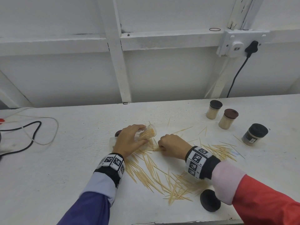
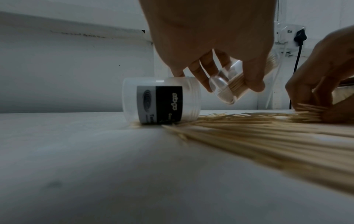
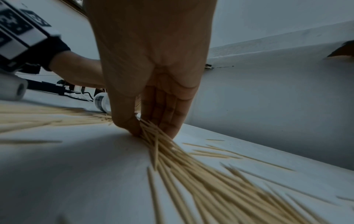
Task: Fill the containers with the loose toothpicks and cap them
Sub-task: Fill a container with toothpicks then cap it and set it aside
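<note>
White panelled walling stands behind the white table, on which loose toothpicks are scattered between and below the two hands. A small clear container, partly filled with toothpicks and tilted with its mouth up and away, is gripped by the curled fingers of the left hand. Just right of it, a bunch of toothpicks is pinched against the table by the right hand. An empty labelled jar is seen lying on its side beside the left hand; from the head view it is almost wholly hidden. Two capped full containers stand far right, and a dark cap lies near the right sleeve.
</note>
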